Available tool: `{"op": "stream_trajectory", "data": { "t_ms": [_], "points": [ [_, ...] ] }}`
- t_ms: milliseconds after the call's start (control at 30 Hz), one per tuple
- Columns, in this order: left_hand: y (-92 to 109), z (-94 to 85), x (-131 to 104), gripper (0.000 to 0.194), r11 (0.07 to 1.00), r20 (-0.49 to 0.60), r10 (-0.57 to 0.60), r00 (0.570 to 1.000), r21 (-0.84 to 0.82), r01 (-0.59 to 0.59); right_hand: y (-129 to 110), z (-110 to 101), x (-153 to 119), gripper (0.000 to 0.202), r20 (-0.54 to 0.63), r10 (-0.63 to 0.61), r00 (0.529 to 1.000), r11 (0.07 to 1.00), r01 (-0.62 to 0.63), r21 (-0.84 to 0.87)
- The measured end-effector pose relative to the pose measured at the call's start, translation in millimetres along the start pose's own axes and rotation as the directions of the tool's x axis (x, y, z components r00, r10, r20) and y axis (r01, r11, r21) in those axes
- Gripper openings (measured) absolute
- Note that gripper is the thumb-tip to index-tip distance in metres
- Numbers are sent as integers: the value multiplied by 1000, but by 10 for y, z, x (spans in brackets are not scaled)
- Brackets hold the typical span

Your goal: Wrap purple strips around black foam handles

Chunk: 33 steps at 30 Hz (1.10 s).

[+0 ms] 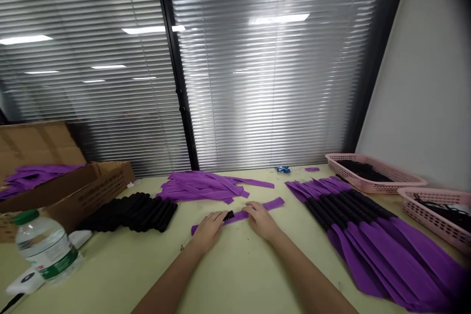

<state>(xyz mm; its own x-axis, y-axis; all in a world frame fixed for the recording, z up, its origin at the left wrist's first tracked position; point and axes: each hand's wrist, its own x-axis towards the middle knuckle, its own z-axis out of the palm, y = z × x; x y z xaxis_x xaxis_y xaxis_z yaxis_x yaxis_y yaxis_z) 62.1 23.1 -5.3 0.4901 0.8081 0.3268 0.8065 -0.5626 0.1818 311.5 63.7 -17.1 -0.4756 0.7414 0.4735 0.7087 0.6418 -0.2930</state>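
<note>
A purple fabric strip [274,204] lies slantwise on the table in front of me. My left hand [209,231] is closed over its left part, with a small black piece [229,216] showing at the fingertips. How much of that piece is under the fingers is hidden. My right hand [262,221] rests further along the strip, its bent fingers pressing on the fabric. Beyond both hands is a loose heap of purple strips [202,186]. To the left lie black ridged tubes [136,212]; on the right, several purple strips with black tubes around their middles [349,208] lie side by side.
A cardboard box [99,184] with purple fabric and a water bottle [47,248] stand at the left. Two pink baskets [386,186] holding black items are at the right. A small blue packet [283,169] lies near the window blinds [265,108].
</note>
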Motion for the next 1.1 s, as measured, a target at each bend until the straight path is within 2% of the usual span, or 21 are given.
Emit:
{"op": "stream_trajectory", "data": {
  "t_ms": [100, 167, 267, 333, 400, 467, 600, 733, 900, 1100],
  "points": [
    [55, 5, 20, 51, 996, 51, 8, 999, 84, -12, -197, -37, 11, 38, -18, -163, 986, 986, 162, -37],
    [115, 16, 32, 47, 996, 61, 14, 998, 87, -20, -338, -52, 22, 34, 16, -174, 985, 981, 174, -85],
    [186, 31, 39, 40, 998, 30, 27, 999, 52, -28, -463, -77, 34, 24, 65, -116, 991, 980, 125, -153],
    [188, 33, 33, 38, 998, -38, 11, 999, 61, -8, -467, -103, 34, 23, 79, -75, 994, 977, 90, -196],
    [150, 27, 20, 41, 995, -121, -29, 992, 89, 40, -424, -136, 29, 24, 60, -6, 998, 971, 20, -240],
    [89, 15, 6, 42, 989, -153, -75, 985, 117, 94, -360, -173, 25, 24, 15, 92, 996, 956, -84, -281],
    [0, -15, -4, 34, 990, -43, -90, 995, 104, 94, -250, -244, 34, 23, -72, 258, 963, 903, -267, -338],
    [22, -30, 7, 29, 997, 30, -35, 999, 73, 33, -206, -267, 42, 32, -59, 387, 920, 862, -384, -332],
    [102, 19, 7, 31, 998, 7, 54, 999, -19, -54, -271, -213, 31, 35, 0, 391, 920, 869, -369, -329],
    [206, 170, -6, 38, 955, -41, 142, 989, -258, -148, -464, -113, 9, 30, 61, 329, 942, 897, -291, -333]
  ]
}}
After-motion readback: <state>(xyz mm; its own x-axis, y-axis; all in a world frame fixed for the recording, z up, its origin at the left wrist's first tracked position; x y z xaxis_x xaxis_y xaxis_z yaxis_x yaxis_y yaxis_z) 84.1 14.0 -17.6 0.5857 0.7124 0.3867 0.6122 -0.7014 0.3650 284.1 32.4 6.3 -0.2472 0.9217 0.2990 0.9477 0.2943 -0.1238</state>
